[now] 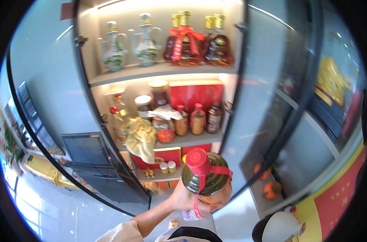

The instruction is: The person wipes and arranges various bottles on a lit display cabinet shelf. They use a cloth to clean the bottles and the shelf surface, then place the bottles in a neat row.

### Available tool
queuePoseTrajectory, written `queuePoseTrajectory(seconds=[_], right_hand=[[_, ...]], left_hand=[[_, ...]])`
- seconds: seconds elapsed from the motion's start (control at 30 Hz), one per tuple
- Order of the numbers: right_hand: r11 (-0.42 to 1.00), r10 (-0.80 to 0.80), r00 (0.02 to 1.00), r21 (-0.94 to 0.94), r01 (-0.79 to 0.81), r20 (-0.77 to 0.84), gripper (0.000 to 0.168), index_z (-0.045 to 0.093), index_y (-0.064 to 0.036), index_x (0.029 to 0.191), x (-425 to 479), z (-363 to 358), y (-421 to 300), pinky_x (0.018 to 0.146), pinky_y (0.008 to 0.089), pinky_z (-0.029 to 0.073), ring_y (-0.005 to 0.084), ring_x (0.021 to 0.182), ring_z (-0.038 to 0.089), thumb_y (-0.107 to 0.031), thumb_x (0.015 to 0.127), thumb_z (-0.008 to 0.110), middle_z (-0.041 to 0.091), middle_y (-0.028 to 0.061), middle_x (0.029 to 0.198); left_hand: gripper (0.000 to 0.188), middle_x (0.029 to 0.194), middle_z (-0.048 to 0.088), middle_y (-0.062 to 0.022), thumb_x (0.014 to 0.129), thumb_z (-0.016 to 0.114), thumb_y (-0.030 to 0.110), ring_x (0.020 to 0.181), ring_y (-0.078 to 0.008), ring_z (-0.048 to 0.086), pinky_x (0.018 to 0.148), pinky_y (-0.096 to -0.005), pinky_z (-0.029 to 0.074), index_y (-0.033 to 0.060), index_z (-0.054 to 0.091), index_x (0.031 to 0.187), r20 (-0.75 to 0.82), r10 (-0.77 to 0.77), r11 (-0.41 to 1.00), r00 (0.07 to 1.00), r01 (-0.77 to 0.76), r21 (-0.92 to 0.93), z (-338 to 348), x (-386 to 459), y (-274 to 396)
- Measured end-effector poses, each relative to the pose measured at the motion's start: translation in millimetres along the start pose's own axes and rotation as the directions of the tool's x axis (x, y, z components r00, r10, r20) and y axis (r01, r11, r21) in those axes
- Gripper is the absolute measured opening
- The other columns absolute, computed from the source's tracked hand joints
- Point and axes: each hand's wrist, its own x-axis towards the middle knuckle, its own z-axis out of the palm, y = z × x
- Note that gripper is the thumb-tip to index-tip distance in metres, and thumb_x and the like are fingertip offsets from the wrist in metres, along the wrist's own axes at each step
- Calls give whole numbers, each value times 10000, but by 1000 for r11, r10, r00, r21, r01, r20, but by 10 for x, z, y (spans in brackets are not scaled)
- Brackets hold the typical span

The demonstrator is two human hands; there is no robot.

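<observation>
My left hand (181, 197) reaches in from below and grips a large dark-green bottle (208, 192) by its lower body. The bottle has a red cap (198, 160), a red ribbon (202, 183) hanging down its side, and an orange label bearing writing. It is held in front of the open display cabinet, near the lowest shelves. My right hand is out of view. A yellow cloth (140, 136) drapes over the edge of the middle shelf (186, 139). Beside it stand a glass jar with a red label (164, 130) and small bottles with red caps (197, 119).
Glass doors (263, 99) with dark frames stand open on both sides. White floral ewers (145, 45) and amber liquor bottles (219, 45) fill the top shelf. A monitor-like black panel (87, 149) is at left. A white-and-black bottle (280, 227) sits low at right.
</observation>
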Motion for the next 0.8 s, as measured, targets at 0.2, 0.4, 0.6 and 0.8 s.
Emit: queuePoseTrajectory(seconds=[0.2,0.4,0.6,0.8], right_hand=[[980,-88,977,194,50,193,1248,204,24,1465,299,1162,-551,1016,401,393,271,1273,424,-660,580,757,360,183,1407],[867,-445,863,357,348,239,1243,204,27,1485,1047,2183,-751,979,385,430,269,1242,475,-724,627,698,370,192,1407],[643,-508,733,765,-28,453,850,417,-19,1348,1556,3654,-1857,960,338,468,193,1100,581,-170,586,765,574,89,1186],[630,-612,575,774,-59,542,857,424,23,1306,1994,4755,-2173,915,336,491,189,1039,596,-245,626,870,579,127,1159]], left_hand=[[852,1149,609,-101,509,920,191,1046,-212,596,911,-371,503,-4,521,1236,-260,166,984,951,-145,100,-1261,245,1027],[844,1166,617,-114,550,888,144,1076,-225,611,934,-381,507,-10,488,1277,-388,317,944,866,-247,219,-2374,641,1393],[531,1087,670,-102,708,804,94,997,-183,635,876,-333,515,-6,594,1185,-455,364,890,813,-159,427,-3328,823,1705],[498,1065,677,-107,724,816,135,927,-178,660,807,-316,542,-28,633,1158,-498,280,918,821,-77,388,-3839,1123,1748]])
